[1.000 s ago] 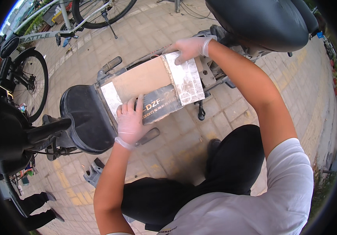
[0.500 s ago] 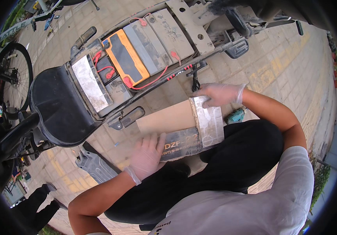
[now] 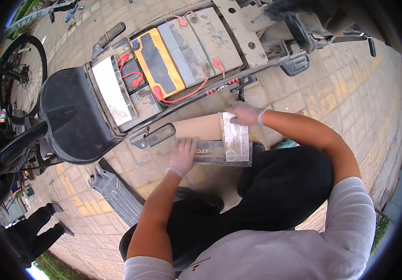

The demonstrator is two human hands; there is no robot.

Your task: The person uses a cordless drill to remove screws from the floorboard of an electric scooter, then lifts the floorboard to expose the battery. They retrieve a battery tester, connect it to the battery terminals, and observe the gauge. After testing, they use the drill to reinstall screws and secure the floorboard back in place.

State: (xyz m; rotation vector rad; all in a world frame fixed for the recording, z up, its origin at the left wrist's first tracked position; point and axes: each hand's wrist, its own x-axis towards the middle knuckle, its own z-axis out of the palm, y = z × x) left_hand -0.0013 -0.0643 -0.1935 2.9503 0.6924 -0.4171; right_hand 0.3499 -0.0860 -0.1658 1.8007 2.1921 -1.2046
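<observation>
A worn cardboard box point(image 3: 210, 154), with a black printed panel, a bare tan part and a whitish end strip, is held low beside an electric scooter point(image 3: 75, 119). My left hand point(image 3: 184, 156), in a thin clear glove, grips the box's left end with fingers over the dark panel. At the far right corner my right hand point(image 3: 246, 114), gloved the same way, is closed on the end strip; its fingertips are partly hidden. Beyond the box, the scooter's open frame holds an orange-edged battery point(image 3: 156, 63) and grey batteries point(image 3: 182, 51) joined by red wires.
A folded footrest point(image 3: 156, 135) juts from the scooter near my left hand. A grey plastic cover point(image 3: 117, 193) lies on the paving at the left. Close to my knee is a teal tool point(image 3: 285, 143), partly hidden. A bicycle wheel point(image 3: 21, 77) and another person's legs point(image 3: 37, 233) are farther left.
The box has moved away from my body, toward the scooter, and levelled out. Both hands have gone with it, keeping hold. The scooter has shifted slightly right in the view.
</observation>
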